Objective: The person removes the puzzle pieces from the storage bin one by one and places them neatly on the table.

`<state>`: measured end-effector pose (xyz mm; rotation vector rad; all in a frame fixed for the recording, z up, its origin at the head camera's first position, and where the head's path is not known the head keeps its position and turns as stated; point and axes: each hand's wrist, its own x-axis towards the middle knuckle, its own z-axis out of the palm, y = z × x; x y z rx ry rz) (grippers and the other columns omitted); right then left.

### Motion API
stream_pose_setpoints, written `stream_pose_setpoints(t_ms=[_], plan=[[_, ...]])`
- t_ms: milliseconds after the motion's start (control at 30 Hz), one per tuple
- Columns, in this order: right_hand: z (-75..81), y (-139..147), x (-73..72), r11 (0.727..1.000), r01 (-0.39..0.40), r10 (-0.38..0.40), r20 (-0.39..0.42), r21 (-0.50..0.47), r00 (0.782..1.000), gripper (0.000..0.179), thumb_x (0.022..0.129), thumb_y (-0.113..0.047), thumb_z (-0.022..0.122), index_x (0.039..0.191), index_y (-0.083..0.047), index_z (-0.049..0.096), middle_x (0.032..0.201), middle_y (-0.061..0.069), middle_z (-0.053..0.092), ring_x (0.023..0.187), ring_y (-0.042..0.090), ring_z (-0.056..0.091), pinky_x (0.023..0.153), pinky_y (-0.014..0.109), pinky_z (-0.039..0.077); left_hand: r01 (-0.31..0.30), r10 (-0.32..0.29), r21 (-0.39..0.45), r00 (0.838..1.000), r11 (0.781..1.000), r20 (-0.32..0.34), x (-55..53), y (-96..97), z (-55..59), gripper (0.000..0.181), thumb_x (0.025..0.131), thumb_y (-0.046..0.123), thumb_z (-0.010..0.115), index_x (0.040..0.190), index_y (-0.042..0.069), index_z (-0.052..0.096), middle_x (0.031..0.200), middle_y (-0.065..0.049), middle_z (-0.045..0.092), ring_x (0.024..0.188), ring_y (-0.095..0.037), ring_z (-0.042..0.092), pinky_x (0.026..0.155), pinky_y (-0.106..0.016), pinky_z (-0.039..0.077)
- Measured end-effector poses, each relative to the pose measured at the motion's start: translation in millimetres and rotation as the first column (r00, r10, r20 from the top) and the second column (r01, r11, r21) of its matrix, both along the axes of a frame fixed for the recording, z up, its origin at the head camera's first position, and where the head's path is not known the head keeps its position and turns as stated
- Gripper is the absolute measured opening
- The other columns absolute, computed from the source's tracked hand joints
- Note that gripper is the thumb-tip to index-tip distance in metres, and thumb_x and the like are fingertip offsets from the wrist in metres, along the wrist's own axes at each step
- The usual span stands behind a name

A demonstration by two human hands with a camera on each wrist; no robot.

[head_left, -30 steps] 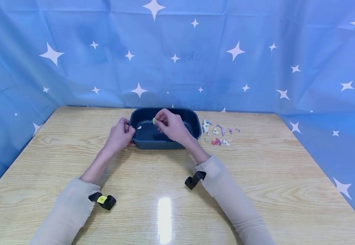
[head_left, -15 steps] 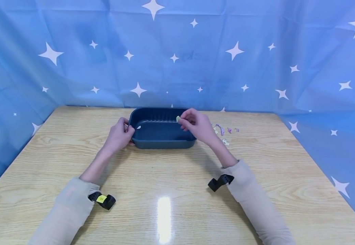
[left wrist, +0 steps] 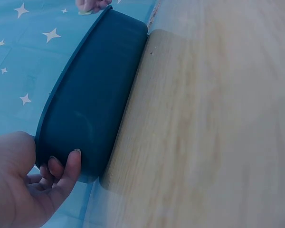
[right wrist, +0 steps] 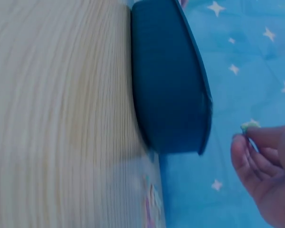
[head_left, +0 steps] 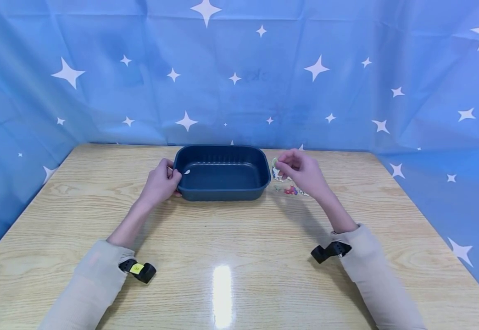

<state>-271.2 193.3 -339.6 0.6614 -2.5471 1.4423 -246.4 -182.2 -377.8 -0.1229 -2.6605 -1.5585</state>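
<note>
A dark blue rectangular bin [head_left: 223, 195] stands at the back of the table. My left hand [head_left: 162, 181] grips its left end, thumb over the rim and fingers against the outer wall, as the left wrist view shows. To the right of the bin, my right hand [head_left: 305, 173] is raised over the table. It pinches a small pale green scrap [right wrist: 249, 125] between thumb and fingertips. Below it lie small scraps, a red and purple one [head_left: 291, 190] among them; the hand hides part of these. One small white piece [head_left: 187, 172] lies inside the bin at its left.
The wooden table [head_left: 190, 247] reaches back to a blue curtain [head_left: 239, 91] with white stars. This curtain hangs close behind the bin. A black wrist camera [head_left: 144, 273] is worn on the left sleeve, another camera [head_left: 325, 252] on the right.
My right hand has moved right, from over the bin to above the scraps beside it, still pinching the pale green scrap. My left hand and the bin have stayed in place.
</note>
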Motion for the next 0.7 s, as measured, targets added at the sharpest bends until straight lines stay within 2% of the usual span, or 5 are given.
stream_pose_setpoints(t_ms=[200,367,500,600,700], plan=[[1.0,26.2,0.4,1.0,0.015,-0.016,0.035,0.027,0.999,0.017,0.098,-0.008,0.065,0.107,0.007,0.063,0.091,0.025,0.066,0.072,0.025,0.067,0.063,0.023,0.06,0.003,-0.003,0.007,1.0,1.0,-0.006,0.3,0.6,0.6,0.03,0.1,0.007,0.044,0.123,-0.011,0.046,0.082,-0.013,0.051,0.056,-0.022,0.068,0.058,-0.036,0.065],[3.7,46.0,2.0,0.995,0.028,-0.035,0.069,0.092,0.997,0.016,0.099,-0.005,0.063,0.107,0.009,0.062,0.093,0.022,0.068,0.074,0.023,0.068,0.065,0.021,0.06,0.003,-0.003,0.009,1.0,1.0,-0.007,0.3,1.0,1.3,0.029,0.1,0.007,0.045,0.123,-0.011,0.047,0.081,-0.013,0.052,0.056,-0.022,0.068,0.058,-0.036,0.064],[-1.5,65.3,-3.8,0.989,0.042,-0.057,0.102,0.142,0.993,0.018,0.098,-0.009,0.065,0.107,0.008,0.062,0.094,0.024,0.068,0.074,0.02,0.069,0.067,0.028,0.063,0.001,-0.001,0.007,1.0,1.0,-0.007,-0.1,0.7,0.9,0.029,0.1,0.007,0.045,0.122,-0.011,0.046,0.081,-0.013,0.051,0.055,-0.022,0.067,0.058,-0.035,0.064],[-3.6,76.5,-6.1,0.979,0.053,-0.084,0.152,0.198,0.985,0.019,0.098,-0.007,0.066,0.107,0.008,0.062,0.095,0.025,0.069,0.076,0.026,0.07,0.07,0.036,0.064,-0.002,0.002,0.022,1.0,1.0,0.003,-0.3,0.7,0.3,0.029,0.099,0.007,0.044,0.122,-0.011,0.046,0.081,-0.013,0.052,0.055,-0.021,0.068,0.058,-0.036,0.064],[-5.2,85.8,-7.3,0.96,0.051,-0.11,0.202,0.277,0.973,0.019,0.097,-0.007,0.066,0.108,0.008,0.063,0.093,0.023,0.07,0.077,0.029,0.07,0.07,0.037,0.064,-0.005,0.004,0.035,1.0,0.999,0.009,-0.7,0.7,-0.2,0.03,0.099,0.008,0.044,0.122,-0.011,0.046,0.081,-0.012,0.052,0.055,-0.022,0.068,0.058,-0.036,0.064]])
